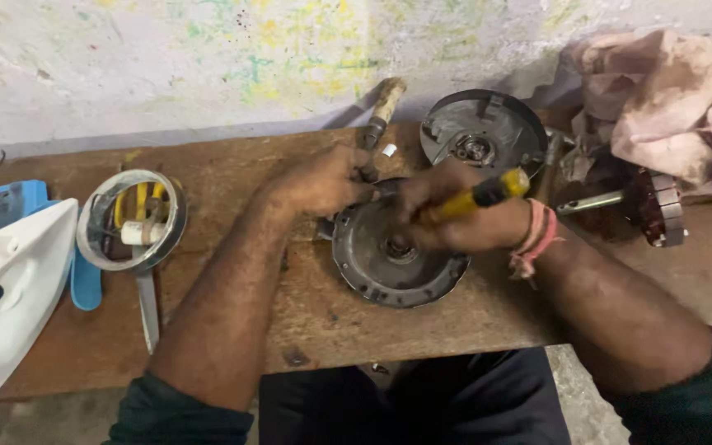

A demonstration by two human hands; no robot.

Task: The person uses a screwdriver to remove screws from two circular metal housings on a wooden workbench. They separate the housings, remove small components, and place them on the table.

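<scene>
Here, both hands on round metal motor cover point(393, 268).
Right hand point(442, 218) gripping yellow-handled screwdriver point(475, 196); left hand point(331, 181) clasping cover's rim; chrome cup point(92, 221) holding yellow wires point(138, 200), left of cover.

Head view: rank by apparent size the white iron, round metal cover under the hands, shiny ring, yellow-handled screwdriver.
1. white iron
2. round metal cover
3. shiny ring
4. yellow-handled screwdriver, partly hidden by the right hand, so unsure.
</scene>
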